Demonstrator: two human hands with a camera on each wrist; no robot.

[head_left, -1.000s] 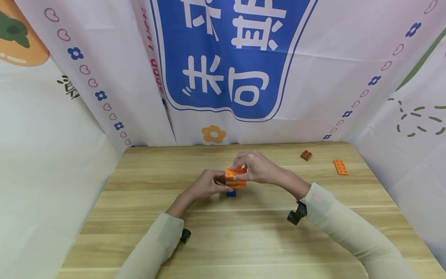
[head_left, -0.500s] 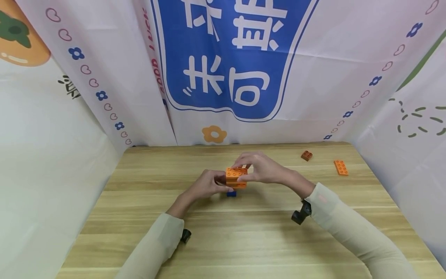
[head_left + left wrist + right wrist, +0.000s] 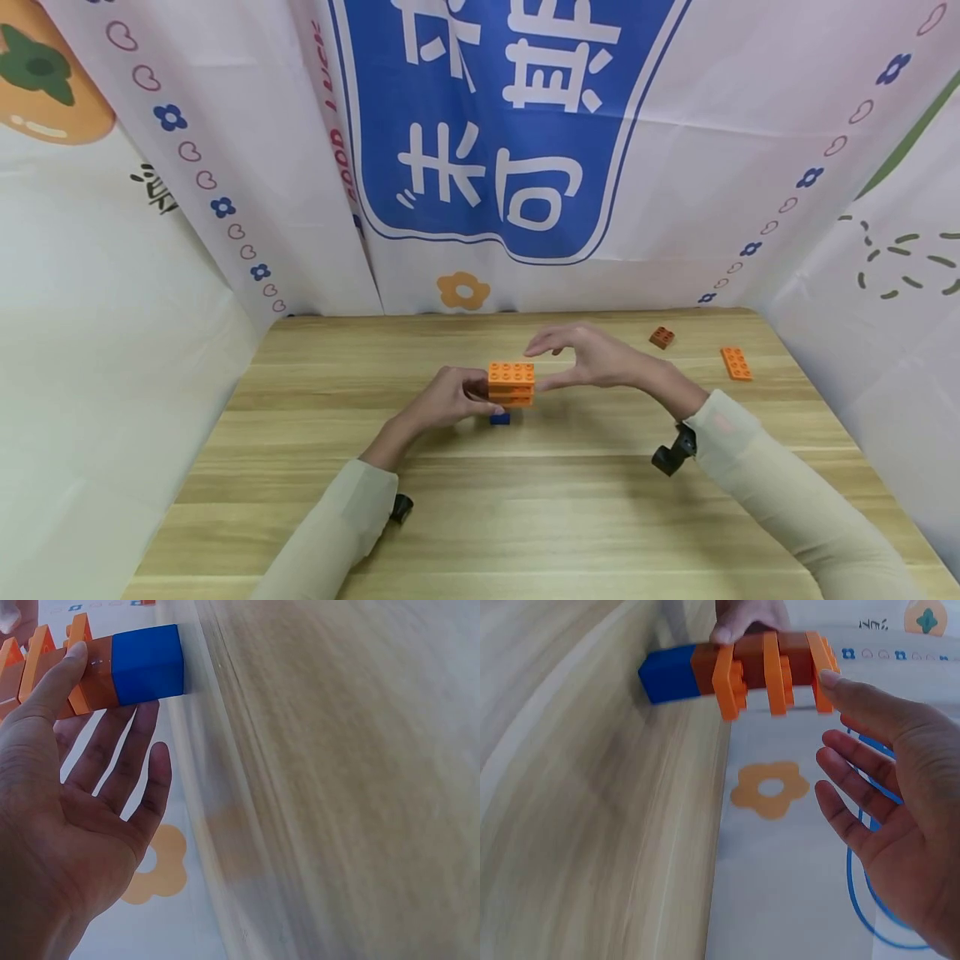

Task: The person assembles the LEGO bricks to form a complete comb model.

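A tower of building blocks stands upright at the middle of the table. Its base is a blue block; above it brown bricks alternate with orange studded plates, one of these on top. My left hand grips the tower low on its left side, thumb in front over the lowest orange plate. To the right of the top plate is my right hand, fingers spread and holding nothing. Its thumb tip lies very near the tower's edge; whether it touches, I cannot tell.
A small brown brick and a loose orange plate lie at the table's back right. Behind the wooden table hangs a printed cloth, with white cloth on both sides.
My right hand has let go of the tower's top and drawn off to the right, its fingers spreading. The left hand keeps its hold, and the tower stays in place.
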